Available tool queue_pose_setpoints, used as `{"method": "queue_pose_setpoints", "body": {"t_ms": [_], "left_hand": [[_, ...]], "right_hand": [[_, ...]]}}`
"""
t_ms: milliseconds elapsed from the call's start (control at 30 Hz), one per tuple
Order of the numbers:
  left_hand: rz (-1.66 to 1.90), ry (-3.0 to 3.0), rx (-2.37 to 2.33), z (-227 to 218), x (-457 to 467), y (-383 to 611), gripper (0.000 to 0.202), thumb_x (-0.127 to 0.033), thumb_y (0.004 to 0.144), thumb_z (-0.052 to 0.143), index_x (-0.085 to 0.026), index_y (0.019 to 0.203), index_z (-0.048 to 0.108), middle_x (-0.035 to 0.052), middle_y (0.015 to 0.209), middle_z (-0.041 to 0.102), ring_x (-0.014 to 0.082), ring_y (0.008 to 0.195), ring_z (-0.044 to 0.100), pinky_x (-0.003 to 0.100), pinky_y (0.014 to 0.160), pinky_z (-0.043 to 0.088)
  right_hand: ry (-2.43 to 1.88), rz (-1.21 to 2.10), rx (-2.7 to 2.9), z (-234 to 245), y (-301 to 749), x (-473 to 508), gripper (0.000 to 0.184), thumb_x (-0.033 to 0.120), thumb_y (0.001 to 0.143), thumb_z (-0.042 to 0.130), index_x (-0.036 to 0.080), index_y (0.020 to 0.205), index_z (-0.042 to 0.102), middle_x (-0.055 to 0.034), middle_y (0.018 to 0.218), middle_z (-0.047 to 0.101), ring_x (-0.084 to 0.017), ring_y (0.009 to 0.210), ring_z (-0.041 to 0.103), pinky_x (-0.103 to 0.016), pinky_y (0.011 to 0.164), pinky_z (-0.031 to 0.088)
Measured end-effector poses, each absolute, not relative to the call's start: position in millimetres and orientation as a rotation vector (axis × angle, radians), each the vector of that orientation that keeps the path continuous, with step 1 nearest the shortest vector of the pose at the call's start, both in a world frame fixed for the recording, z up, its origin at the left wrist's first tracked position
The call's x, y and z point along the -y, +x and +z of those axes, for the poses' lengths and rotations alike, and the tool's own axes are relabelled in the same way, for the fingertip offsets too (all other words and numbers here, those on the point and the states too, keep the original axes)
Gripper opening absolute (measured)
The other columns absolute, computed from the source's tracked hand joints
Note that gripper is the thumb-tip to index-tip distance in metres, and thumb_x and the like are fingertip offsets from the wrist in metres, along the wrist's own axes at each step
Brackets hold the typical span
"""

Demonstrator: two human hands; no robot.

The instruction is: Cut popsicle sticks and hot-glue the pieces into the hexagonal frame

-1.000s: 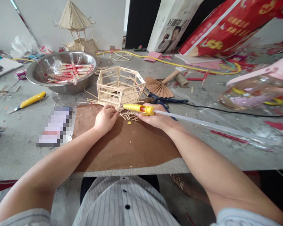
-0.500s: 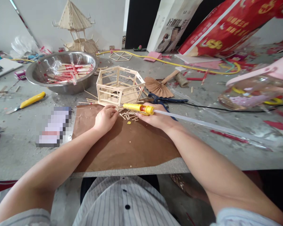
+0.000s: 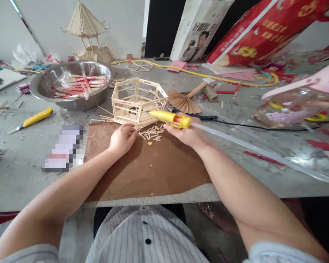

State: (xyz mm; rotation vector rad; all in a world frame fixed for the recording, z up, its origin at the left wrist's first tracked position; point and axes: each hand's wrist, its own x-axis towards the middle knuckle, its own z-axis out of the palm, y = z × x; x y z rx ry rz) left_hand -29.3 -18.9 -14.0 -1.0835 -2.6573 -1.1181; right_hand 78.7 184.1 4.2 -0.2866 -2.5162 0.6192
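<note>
Phone (image 3: 61, 149): it is lying to your left on the counter (image 3: 13, 157), its screen pixelated.
Yellow knife (image 3: 38, 117): it is resting beyond the phone, blade showing.
Paper fan (image 3: 183, 101): it is spreading its brown pleats toward you.
Cardboard tube (image 3: 210, 93): it is lying just beside the fan's handle.
White bag (image 3: 190, 27): it is standing at the back.
Red bag (image 3: 252, 33): it is leaning to your right of that.
Pink-topped container (image 3: 287, 111): it is sitting at your far right.

Soft, bright light leaves faint shadow near the left hand (image 3: 123, 140); edges stretch.
</note>
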Motion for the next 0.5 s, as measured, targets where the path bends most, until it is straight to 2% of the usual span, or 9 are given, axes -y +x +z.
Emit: {"method": "queue_pose_setpoints", "body": {"t_ms": [133, 267, 367, 500], "left_hand": [[-1.132, -1.071, 2.655, -14, 19, -29, 0.018, -0.029, 0.077, 0.051, -0.02, 0.073, 0.065, 0.0023, 0.101, 0.064, 0.0135, 0.083, 0.06, 0.023, 0.071, 0.046], [-1.113, -1.078, 2.639, -13, 19, -29, 0.018, -0.029, 0.077, 0.051, -0.019, 0.071, 0.065, 0.0024, 0.09, 0.064, 0.0125, 0.075, 0.058, 0.023, 0.068, 0.045], [-1.085, -1.077, 2.637, -13, 19, -29, 0.018, -0.029, 0.076, 0.052, -0.019, 0.07, 0.065, 0.0019, 0.081, 0.061, 0.0112, 0.068, 0.056, 0.023, 0.064, 0.043], [-1.125, -1.076, 2.644, -13, 19, -28, 0.017, -0.029, 0.076, 0.052, -0.018, 0.071, 0.065, 0.0016, 0.076, 0.062, 0.0109, 0.066, 0.055, 0.022, 0.063, 0.042]], "right_hand": [[-0.444, 0.789, 2.271, 9, 81, -201, 0.034, 0.056, 0.071, 0.053, 0.022, 0.074, 0.058, -0.0057, 0.067, 0.061, -0.022, 0.068, 0.06, -0.031, 0.055, 0.044], [-0.655, 1.195, 1.894, 11, 73, -227, 0.037, 0.057, 0.065, 0.061, 0.022, 0.076, 0.056, 0.0004, 0.056, 0.053, -0.012, 0.043, 0.048, -0.027, 0.042, 0.04], [-0.878, 1.531, 1.693, 12, 64, -251, 0.035, 0.052, 0.062, 0.066, 0.021, 0.072, 0.053, 0.0024, 0.053, 0.05, -0.009, 0.04, 0.045, -0.027, 0.041, 0.04], [-1.018, 1.702, 1.63, 8, 51, -279, 0.023, 0.038, 0.068, 0.065, 0.019, 0.077, 0.054, 0.002, 0.059, 0.055, -0.008, 0.041, 0.047, -0.028, 0.044, 0.042]]}}
